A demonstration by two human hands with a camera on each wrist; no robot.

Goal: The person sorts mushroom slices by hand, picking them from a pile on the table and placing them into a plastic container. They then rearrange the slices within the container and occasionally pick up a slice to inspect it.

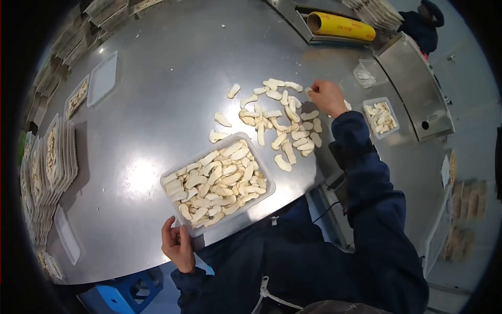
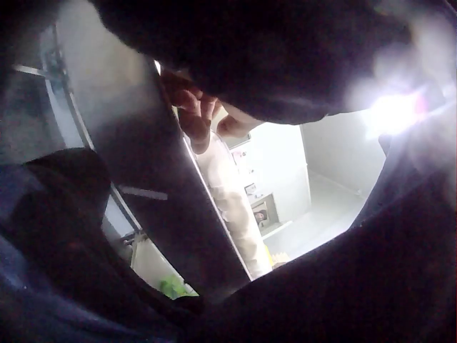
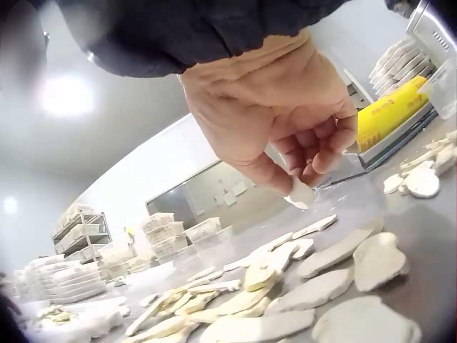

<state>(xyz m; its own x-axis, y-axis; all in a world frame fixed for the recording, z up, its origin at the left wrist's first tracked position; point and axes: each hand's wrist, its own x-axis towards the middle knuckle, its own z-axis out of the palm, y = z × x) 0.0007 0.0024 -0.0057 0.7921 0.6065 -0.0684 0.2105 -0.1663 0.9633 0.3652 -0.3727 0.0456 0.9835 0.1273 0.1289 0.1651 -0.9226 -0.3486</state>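
My right hand (image 1: 328, 98) is over the far right side of a loose spread of mushroom slices (image 1: 280, 123) on the metal table. In the right wrist view, its thumb and fingertips pinch a small white mushroom slice (image 3: 300, 194) above the others. A clear plastic tray (image 1: 269, 180) heaped with mushroom slices sits at the table's near edge. My left hand (image 1: 179, 246) lies by the tray's near left corner, thumb close to the wall and fingers loosely bent. Dark sleeves fill much of the left wrist view, where the fingers (image 2: 196, 125) show beside the pale tray.
A smaller tray of slices (image 1: 380, 118) and a tub of white pieces (image 1: 364, 73) stand at right. Behind them is a yellow film roll (image 1: 342, 26) in its dispenser. Stacked filled trays (image 1: 52, 157) line the left side. Another person (image 1: 421, 26) is at the far right.
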